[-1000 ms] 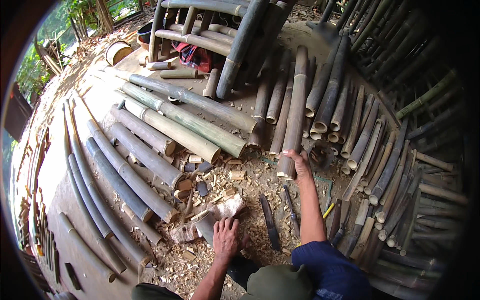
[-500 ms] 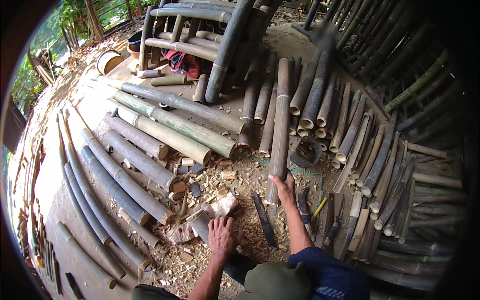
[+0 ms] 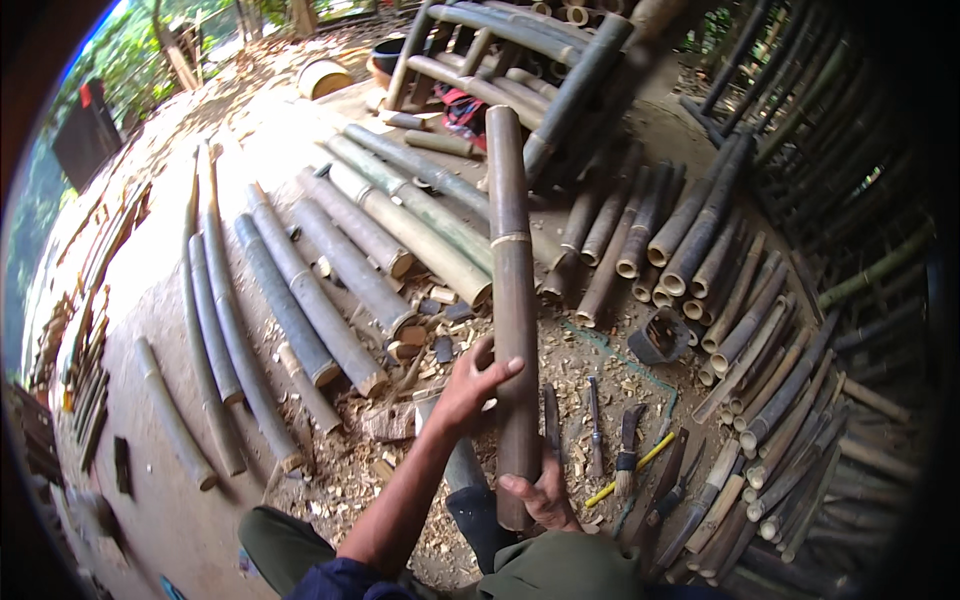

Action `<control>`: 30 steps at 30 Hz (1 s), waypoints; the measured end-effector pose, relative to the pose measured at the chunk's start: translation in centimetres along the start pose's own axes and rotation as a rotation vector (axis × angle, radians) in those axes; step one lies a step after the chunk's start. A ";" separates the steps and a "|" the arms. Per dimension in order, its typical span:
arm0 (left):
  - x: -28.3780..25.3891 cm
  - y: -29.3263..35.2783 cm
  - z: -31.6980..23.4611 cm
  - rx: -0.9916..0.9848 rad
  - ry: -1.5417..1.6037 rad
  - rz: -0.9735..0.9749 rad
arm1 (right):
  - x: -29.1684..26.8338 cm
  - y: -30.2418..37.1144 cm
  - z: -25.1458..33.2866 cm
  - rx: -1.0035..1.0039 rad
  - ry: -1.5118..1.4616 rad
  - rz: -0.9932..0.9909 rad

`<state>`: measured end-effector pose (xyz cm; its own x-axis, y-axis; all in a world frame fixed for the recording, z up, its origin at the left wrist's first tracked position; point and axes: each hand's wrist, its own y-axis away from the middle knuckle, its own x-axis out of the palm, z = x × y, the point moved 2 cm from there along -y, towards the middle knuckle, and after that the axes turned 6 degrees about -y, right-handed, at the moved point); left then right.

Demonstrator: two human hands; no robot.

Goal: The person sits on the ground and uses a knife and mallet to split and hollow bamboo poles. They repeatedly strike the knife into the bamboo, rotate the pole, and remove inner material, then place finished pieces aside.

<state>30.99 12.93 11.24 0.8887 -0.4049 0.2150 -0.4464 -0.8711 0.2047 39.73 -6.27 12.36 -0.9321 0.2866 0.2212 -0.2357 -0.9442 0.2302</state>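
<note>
A brown bamboo pole [image 3: 513, 290] with one pale node ring stands nearly upright before me, its lower end close to my knees. My left hand [image 3: 472, 388] is closed on its left side below the node, the thumb lying across the front. Near the bottom end, my right hand [image 3: 543, 500] grips the pole from the right, its fingers partly hidden behind it. Beneath my left forearm lies a grey bamboo piece [image 3: 460, 462], beside a pale block [image 3: 388, 422] among wood chips.
Bamboo poles [image 3: 345, 330] fan out on the left, and many cut tubes [image 3: 705, 265] lie on the right. Near my right knee are a brush-like tool [image 3: 627, 450], a yellow stick [image 3: 632, 468] and a chisel-like tool [image 3: 596, 430]. A bamboo rack [image 3: 575, 95] stands behind, a dark container [image 3: 662, 337] at right.
My left hand has left the grey bamboo piece and taken hold of the pole. The pole has been lifted and drawn toward me, with my right hand now near its bottom. The view has shifted.
</note>
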 end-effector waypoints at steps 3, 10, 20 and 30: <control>-5.0 -0.3 -2.8 -0.224 -0.058 -0.062 | 1.7 -0.2 -0.8 -0.044 0.311 0.317; -17.2 10.7 -2.1 -0.218 -0.218 -0.554 | -7.4 -3.9 -7.7 0.335 1.235 -0.041; -20.9 16.9 4.5 -0.215 -0.183 -0.853 | -11.3 -3.3 -11.9 0.499 1.347 -0.097; -22.5 18.3 -0.5 0.094 0.544 -0.430 | -15.3 -1.7 -15.2 -0.144 1.118 -0.320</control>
<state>2.75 6.22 10.59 0.7949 0.1561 0.5863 -0.0344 -0.9532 0.3003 50.21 -11.55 -5.85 -0.5309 0.2798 -0.7999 -0.4657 -0.8850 -0.0005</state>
